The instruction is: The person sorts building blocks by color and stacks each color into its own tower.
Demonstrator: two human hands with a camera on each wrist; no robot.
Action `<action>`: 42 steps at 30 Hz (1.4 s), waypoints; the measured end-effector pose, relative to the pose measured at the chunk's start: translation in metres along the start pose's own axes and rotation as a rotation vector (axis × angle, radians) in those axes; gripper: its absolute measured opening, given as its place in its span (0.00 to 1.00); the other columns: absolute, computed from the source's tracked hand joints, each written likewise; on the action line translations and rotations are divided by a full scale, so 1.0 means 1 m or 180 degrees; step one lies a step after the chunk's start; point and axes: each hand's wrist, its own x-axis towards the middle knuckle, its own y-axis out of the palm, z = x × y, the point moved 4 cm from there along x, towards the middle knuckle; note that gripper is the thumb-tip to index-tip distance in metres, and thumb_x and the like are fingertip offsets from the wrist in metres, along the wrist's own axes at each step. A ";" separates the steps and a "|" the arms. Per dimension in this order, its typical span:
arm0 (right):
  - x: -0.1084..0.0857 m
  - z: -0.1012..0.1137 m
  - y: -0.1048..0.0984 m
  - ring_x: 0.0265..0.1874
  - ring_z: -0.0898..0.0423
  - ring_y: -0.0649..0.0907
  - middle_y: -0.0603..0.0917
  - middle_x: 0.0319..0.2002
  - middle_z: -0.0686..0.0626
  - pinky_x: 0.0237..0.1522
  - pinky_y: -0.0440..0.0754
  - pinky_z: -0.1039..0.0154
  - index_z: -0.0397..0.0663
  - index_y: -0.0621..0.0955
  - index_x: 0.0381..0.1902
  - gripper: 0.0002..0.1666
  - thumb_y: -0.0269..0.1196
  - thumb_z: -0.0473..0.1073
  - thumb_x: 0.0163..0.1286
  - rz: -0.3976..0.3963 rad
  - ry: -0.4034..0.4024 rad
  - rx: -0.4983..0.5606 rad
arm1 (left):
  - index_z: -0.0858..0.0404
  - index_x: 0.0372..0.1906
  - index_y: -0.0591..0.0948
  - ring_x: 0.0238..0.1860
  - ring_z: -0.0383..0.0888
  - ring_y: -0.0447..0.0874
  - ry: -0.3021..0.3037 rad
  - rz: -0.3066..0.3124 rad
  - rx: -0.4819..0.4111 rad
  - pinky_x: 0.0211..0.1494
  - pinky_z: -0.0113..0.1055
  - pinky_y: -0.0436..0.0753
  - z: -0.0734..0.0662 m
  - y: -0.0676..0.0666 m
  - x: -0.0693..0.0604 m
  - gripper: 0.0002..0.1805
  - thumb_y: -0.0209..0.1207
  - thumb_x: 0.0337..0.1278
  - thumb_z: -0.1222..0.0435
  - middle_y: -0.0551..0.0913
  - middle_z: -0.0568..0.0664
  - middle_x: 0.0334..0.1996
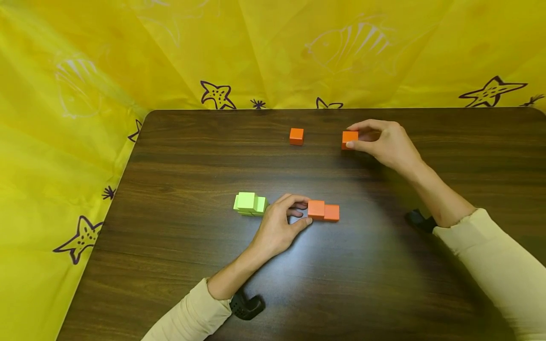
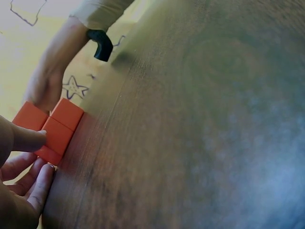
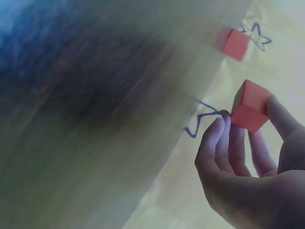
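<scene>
My right hand (image 1: pixel 394 144) pinches an orange cube (image 1: pixel 350 138) between thumb and fingers toward the back of the table; the right wrist view also shows this held cube (image 3: pixel 251 106). Another orange cube (image 1: pixel 296 136) lies to its left, untouched. Nearer the front, my left hand (image 1: pixel 279 222) grips the left side of a small stepped group of orange cubes (image 1: pixel 316 209), thumb in front and fingers behind. In the left wrist view the thumb (image 2: pixel 28 139) lies against these orange cubes (image 2: pixel 58 133). Some of the group is hidden by the fingers.
A stepped group of light green blocks (image 1: pixel 247 202) stands just left of my left hand, very near its knuckles. The dark wooden table (image 1: pixel 192 161) ends at the back against a yellow cloth (image 1: pixel 273 52) with sea-animal drawings. Black wrist devices (image 1: pixel 247 305) hang from both sleeves.
</scene>
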 end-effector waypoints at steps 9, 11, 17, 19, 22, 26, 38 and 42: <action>-0.016 0.011 -0.004 0.36 0.60 0.84 0.87 0.43 0.51 0.35 0.77 0.71 0.60 0.86 0.52 0.24 0.73 0.57 0.59 -0.0044 -0.0060 0.0302 | 0.66 0.52 0.82 0.41 0.44 0.84 0.0018 -0.0015 0.0012 0.49 0.31 0.84 0.000 0.000 0.000 0.20 0.70 0.53 0.74 0.83 0.53 0.45; -0.020 0.013 -0.004 0.36 0.60 0.84 0.87 0.43 0.51 0.35 0.77 0.71 0.59 0.86 0.52 0.23 0.73 0.56 0.59 -0.0064 -0.0102 0.0328 | 0.66 0.52 0.82 0.41 0.44 0.84 0.0017 -0.0014 0.0017 0.48 0.31 0.84 0.000 0.000 0.000 0.20 0.70 0.53 0.73 0.83 0.53 0.45; -0.035 0.019 -0.006 0.37 0.58 0.83 0.88 0.42 0.53 0.33 0.76 0.70 0.62 0.86 0.52 0.23 0.73 0.56 0.59 -0.0099 -0.0169 0.0375 | 0.66 0.52 0.82 0.41 0.44 0.84 0.0026 -0.0017 0.0017 0.49 0.31 0.84 0.000 0.000 0.000 0.19 0.70 0.53 0.73 0.83 0.53 0.45; -0.040 0.021 -0.006 0.38 0.58 0.83 0.88 0.42 0.53 0.32 0.75 0.69 0.63 0.86 0.52 0.22 0.73 0.56 0.59 -0.0091 -0.0171 0.0384 | 0.66 0.52 0.82 0.41 0.44 0.84 0.0025 -0.0021 0.0022 0.49 0.31 0.84 0.000 0.000 0.000 0.19 0.70 0.53 0.73 0.83 0.53 0.45; -0.049 0.024 -0.005 0.40 0.59 0.82 0.87 0.45 0.54 0.34 0.75 0.69 0.64 0.86 0.51 0.21 0.73 0.56 0.59 -0.0098 -0.0223 0.0375 | 0.66 0.52 0.82 0.41 0.44 0.85 0.0013 -0.0025 0.0038 0.49 0.31 0.84 0.000 -0.001 -0.001 0.20 0.70 0.53 0.73 0.83 0.52 0.45; -0.058 0.028 -0.002 0.37 0.59 0.78 0.86 0.48 0.56 0.33 0.72 0.68 0.66 0.86 0.51 0.21 0.74 0.55 0.59 -0.0151 -0.0309 0.0315 | 0.66 0.52 0.82 0.41 0.43 0.85 0.0002 -0.0028 0.0075 0.49 0.31 0.84 0.001 -0.001 0.000 0.19 0.70 0.53 0.72 0.83 0.52 0.46; -0.075 0.032 0.006 0.38 0.62 0.85 0.86 0.46 0.53 0.36 0.82 0.75 0.57 0.85 0.52 0.22 0.75 0.42 0.59 -0.0095 -0.0422 0.0641 | 0.65 0.53 0.81 0.42 0.44 0.85 -0.0024 0.0001 0.0110 0.49 0.30 0.83 0.000 0.000 -0.001 0.19 0.70 0.55 0.71 0.83 0.51 0.47; -0.081 0.033 0.010 0.39 0.61 0.84 0.85 0.45 0.55 0.37 0.81 0.75 0.58 0.86 0.51 0.23 0.76 0.39 0.57 -0.0084 -0.0560 0.0647 | 0.66 0.53 0.81 0.42 0.44 0.85 -0.0004 -0.0004 0.0113 0.50 0.31 0.83 0.001 0.000 -0.001 0.20 0.70 0.54 0.72 0.83 0.52 0.47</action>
